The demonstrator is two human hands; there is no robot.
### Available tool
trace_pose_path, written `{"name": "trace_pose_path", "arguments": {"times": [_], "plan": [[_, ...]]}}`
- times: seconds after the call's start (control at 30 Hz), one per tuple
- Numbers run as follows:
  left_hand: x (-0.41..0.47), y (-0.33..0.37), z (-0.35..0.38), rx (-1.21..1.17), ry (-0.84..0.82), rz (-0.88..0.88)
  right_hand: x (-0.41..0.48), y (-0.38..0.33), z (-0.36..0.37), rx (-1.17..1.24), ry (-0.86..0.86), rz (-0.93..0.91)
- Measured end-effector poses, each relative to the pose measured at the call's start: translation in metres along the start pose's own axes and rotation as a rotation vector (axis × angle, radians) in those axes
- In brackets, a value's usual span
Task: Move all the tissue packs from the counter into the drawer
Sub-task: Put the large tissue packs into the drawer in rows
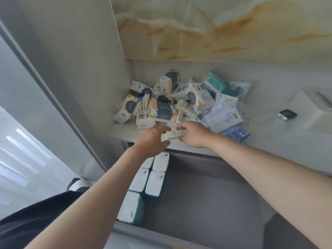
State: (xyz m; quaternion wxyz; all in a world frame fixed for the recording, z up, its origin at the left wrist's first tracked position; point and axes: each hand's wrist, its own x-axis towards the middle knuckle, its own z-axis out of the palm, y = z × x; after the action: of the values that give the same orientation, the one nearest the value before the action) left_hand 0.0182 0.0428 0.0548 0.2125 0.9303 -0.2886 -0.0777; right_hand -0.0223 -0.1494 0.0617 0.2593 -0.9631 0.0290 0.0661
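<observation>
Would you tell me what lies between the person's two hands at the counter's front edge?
In the head view, a small pale tissue pack lies between the left hand and the right hand, on the counter.

Bare forearms, dark top (36,221)

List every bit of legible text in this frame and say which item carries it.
"S.pure": dark label of the large tissue pack at the pile's front.
"S.pure": pack at the pile's left edge.
"Face": small cream pack.
Chinese characters on the lilac pack: unreadable to me.
Barcodes and the blue box: too blurred.
</observation>
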Motion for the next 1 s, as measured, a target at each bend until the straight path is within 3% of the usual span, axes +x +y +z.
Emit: {"name": "trace_pose_path", "arguments": {"times": [0.17,0.4,0.47,0.57,0.63,0.77,0.9,1.0], "plan": [[0.071,0.046,-0.019,-0.099,0.082,0.043,0.025,0.033,-0.053,0.176,0.231,0.117],[0.18,0.096,-0.011,-0.033,0.227,0.113,0.07,0.113,-0.102,0.14,0.604,0.339],[0.213,0.112,-0.009,0.045,0.226,0.111,0.084,0.134,-0.112,0.103,0.614,0.406],[0.258,0.13,-0.007,0.098,0.145,0.059,0.103,0.157,-0.117,0.072,0.477,0.463],[0.279,0.138,-0.007,0.123,0.093,0.014,0.112,0.162,-0.115,0.181,0.403,0.449],[0.304,0.147,-0.003,-0.02,0.047,-0.035,0.134,0.181,-0.101,0.393,0.452,0.325],[0.298,0.152,0.006,-0.35,0.262,0.01,0.127,0.168,-0.102,0.468,0.547,0.282],[0.279,0.156,0.0,-0.44,0.399,0.08,0.115,0.15,-0.109,0.462,0.667,0.291]]}}
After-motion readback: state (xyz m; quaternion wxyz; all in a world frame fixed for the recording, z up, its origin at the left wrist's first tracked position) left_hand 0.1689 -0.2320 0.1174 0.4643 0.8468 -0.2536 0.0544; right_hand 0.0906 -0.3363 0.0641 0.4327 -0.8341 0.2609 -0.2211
